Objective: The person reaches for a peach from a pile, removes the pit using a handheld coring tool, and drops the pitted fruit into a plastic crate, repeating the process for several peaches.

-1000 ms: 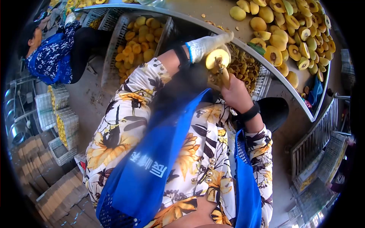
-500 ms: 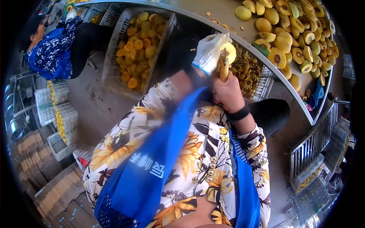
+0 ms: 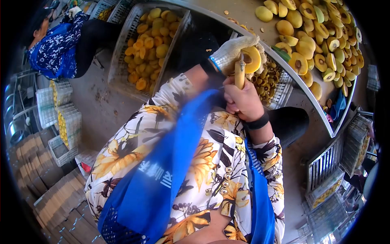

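Yellow flesh shows on the peach half (image 3: 254,63), its cut face toward the head camera, held near the table edge in the gloved left hand (image 3: 231,53), whose fingers close around its rim. The bare right hand (image 3: 244,99) is wrapped firmly around a wooden-handled tool (image 3: 239,77), its metal tip overlapping the cut face; whether the tip has entered the flesh I cannot tell. Just beyond the hands is a plastic crate of dark-centred fruit pieces (image 3: 285,92); off to the left, another crate (image 3: 118,61) holds peach halves. A heap of cut peaches (image 3: 306,44) lies on the metal-edged table (image 3: 239,10).

Juice-slick flesh could make the half twist in the knitted glove, or too hard a push could split it; a slipping tip might drive into the glove's fingers, since they curl right behind the fruit.

Compared with a second ago, the glove cups the half rather than stretching flat above it, and the tool's handle, slanted then, stands nearly upright.
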A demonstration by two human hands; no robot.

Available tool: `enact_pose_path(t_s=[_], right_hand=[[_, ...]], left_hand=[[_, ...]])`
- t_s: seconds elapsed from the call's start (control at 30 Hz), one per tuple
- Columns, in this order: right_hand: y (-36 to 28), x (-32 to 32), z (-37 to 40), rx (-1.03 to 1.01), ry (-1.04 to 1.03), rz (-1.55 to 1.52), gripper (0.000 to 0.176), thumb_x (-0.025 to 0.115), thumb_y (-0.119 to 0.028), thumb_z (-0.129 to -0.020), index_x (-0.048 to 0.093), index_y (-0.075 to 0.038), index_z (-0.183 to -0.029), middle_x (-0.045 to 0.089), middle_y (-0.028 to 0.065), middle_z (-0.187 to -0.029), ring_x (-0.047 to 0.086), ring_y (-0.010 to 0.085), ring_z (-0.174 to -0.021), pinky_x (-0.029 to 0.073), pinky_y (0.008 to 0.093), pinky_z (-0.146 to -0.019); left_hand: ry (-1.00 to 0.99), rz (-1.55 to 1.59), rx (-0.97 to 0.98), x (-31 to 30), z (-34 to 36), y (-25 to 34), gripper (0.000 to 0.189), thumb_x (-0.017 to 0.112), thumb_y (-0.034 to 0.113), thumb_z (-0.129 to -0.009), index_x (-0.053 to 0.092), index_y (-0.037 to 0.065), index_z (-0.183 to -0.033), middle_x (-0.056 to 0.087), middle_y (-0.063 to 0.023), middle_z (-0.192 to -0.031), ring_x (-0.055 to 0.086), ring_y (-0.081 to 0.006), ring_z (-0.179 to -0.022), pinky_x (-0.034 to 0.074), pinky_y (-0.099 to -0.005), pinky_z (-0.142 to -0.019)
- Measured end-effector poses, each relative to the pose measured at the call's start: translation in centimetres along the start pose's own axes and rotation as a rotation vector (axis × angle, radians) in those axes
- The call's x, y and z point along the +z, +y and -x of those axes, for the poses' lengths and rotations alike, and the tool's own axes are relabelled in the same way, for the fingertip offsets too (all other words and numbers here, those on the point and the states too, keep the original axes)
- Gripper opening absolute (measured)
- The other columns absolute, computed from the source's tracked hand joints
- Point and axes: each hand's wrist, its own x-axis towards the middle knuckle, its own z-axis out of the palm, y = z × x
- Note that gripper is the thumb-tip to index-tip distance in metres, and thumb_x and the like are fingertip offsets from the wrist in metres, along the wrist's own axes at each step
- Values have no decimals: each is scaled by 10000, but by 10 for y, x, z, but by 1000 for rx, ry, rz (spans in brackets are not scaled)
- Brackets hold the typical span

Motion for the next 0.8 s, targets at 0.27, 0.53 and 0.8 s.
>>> enact_pose_path(t_s=[0.27, 0.53, 0.8], right_hand=[[-6, -30, -6, -15, 25, 25, 124, 498, -25, -822, 501, -23, -946, 415, 10, -525, 307, 65, -326, 252, 210, -304], [18, -68, -17, -76, 309, 445, 131, 552, -139, -833, 518, -26, -889, 473, 4, -544, 390, 67, -354, 293, 204, -329], [29, -80, -2, -303, 482, 524, 118, 545, -150, -839, 531, -36, -868, 486, -8, -556, 434, 70, -396, 330, 204, -363]], left_hand=[[412, -216, 521, -60, -6, 3, 338, 485, 366, -900, 517, 43, -992, 606, -90, -834, 620, -215, -716, 543, -356, -556], [1121, -1778, 772, -102, 51, 88, 311, 573, 346, -813, 651, 72, -938, 641, -108, -925, 613, -269, -834, 485, -330, -731], [344, -2060, 294, 55, -139, 13, 420, 562, 473, -764, 621, 156, -1033, 633, -97, -996, 600, -281, -920, 476, -397, -779]])
